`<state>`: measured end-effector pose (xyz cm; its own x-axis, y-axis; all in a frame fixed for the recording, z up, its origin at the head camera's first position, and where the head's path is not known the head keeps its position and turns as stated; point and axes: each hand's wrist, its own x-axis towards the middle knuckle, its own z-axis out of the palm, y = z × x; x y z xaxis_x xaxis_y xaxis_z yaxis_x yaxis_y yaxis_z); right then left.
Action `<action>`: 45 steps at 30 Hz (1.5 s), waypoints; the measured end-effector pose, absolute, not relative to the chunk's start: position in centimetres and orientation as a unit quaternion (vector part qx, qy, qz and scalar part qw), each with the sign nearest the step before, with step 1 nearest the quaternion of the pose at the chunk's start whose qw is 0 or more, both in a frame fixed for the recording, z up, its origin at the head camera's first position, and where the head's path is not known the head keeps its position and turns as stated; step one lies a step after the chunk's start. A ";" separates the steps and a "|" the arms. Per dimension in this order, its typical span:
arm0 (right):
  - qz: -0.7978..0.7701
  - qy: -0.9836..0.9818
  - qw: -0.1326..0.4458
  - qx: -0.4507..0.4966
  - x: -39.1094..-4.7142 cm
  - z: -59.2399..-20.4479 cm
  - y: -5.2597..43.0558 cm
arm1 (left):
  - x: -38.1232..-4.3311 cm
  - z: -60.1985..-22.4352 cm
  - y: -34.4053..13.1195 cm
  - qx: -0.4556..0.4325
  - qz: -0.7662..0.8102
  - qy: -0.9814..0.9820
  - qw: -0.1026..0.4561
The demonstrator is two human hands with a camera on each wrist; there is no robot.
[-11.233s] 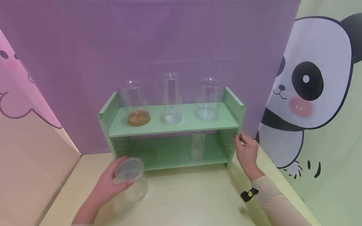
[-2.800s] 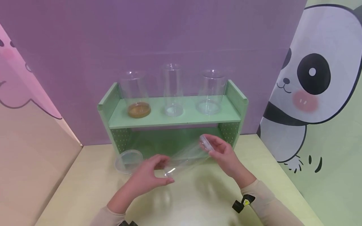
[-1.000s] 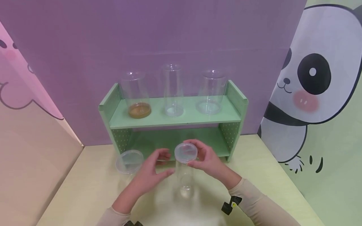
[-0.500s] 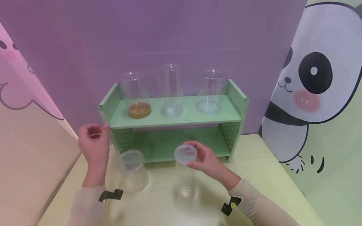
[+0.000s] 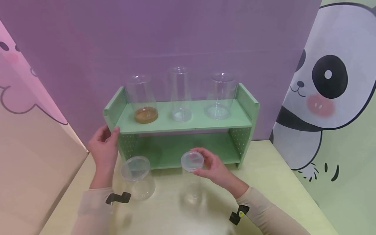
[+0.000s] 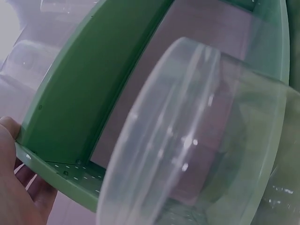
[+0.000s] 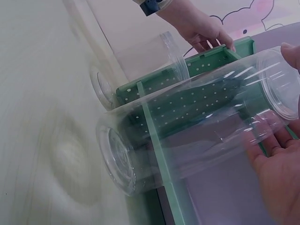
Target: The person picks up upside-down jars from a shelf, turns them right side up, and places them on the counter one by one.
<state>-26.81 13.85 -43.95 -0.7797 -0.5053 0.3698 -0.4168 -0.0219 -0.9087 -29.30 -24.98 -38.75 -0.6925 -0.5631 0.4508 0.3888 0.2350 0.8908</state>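
Shelf (image 5: 167, 150) and tall jar (image 5: 192, 182) now have one hand each. A second ago the left hand (image 5: 102, 147) was beside the jar; it has since gone to the shelf's left side panel (image 5: 115, 107), thumb at the front edge and fingers curled behind, so the jar appears to depend on the right hand (image 5: 211, 167) alone. That hand's thumb and fingers close around the jar's lid (image 5: 192, 160), holding it upright before the middle of the shelf's front edge; whether its base touches the table (image 5: 167, 217) I cannot tell. Earlier it stood at the lower level's right end. The wide jar (image 5: 139, 179) stands untouched just before the shelf's front left corner. Along the upper board, the brown-based jar (image 5: 146, 115), narrow jar (image 5: 181, 114) and broad clear jar (image 5: 217, 112) stay where they were.
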 end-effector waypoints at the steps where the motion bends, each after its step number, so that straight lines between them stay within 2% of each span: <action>1: -0.632 0.701 0.034 -0.329 -26.8 -44.0 13.8 | -29.3 -38.8 -24.9 0.067 -0.614 -0.685 0.386; 36: -0.607 0.714 0.057 -0.345 -30.1 -45.3 4.1 | -29.5 -38.7 -24.6 0.097 -0.588 -0.713 0.370; 45: -0.606 0.717 0.061 -0.338 -30.3 -45.8 2.8 | -29.4 -38.5 -24.5 0.078 -0.578 -0.708 0.399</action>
